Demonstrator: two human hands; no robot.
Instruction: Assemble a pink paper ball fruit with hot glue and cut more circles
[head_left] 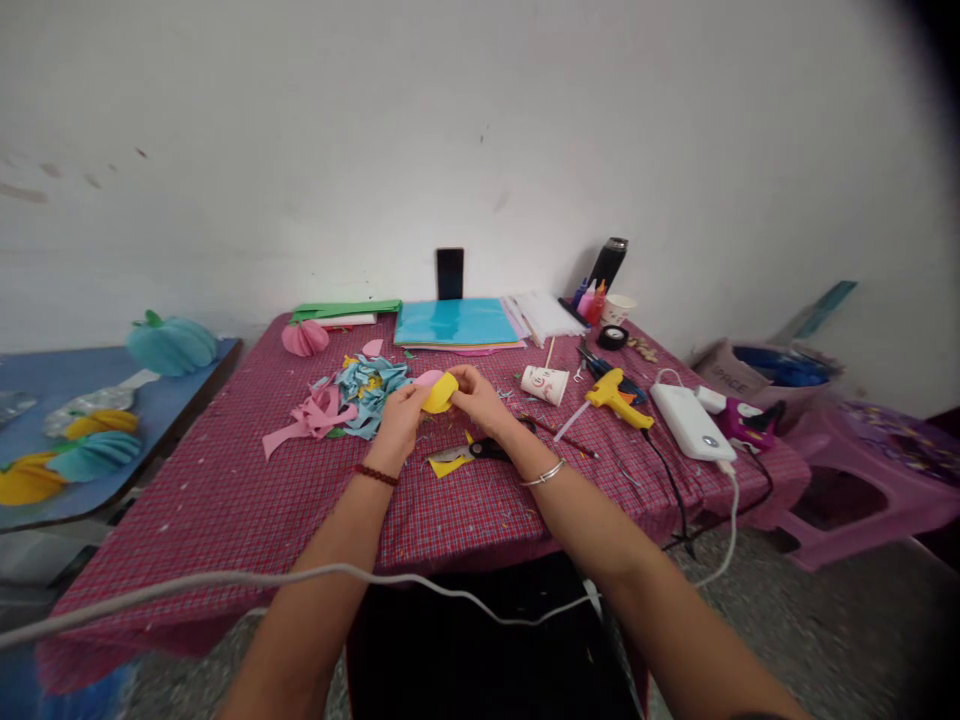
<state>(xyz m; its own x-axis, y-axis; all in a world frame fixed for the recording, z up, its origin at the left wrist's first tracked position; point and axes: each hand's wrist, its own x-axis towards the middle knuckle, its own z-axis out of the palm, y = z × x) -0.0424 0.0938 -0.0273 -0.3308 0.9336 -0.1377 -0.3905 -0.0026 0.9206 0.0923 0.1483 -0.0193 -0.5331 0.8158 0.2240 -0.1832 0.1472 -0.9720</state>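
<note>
Over the middle of the table, a yellow paper piece (440, 394) is pinched between my left hand (403, 412) and my right hand (480, 398). A pink rounded paper piece (429, 378) shows just behind it; whether I hold that too, I cannot tell. Below my hands lie scissors (487, 449) with black handles, partly hidden by my right forearm, and a yellow paper scrap (450, 462) by their blades. Left of my left hand is a heap of blue paper scraps (371, 385), with pink paper strips (319, 418) beside it.
A yellow glue gun (616, 397), a tipped paper cup (544, 384) and a white power bank (691, 422) lie to the right. Blue sheets (457, 322) are stacked at the back near a phone (450, 273). A white cable (337, 570) crosses in front.
</note>
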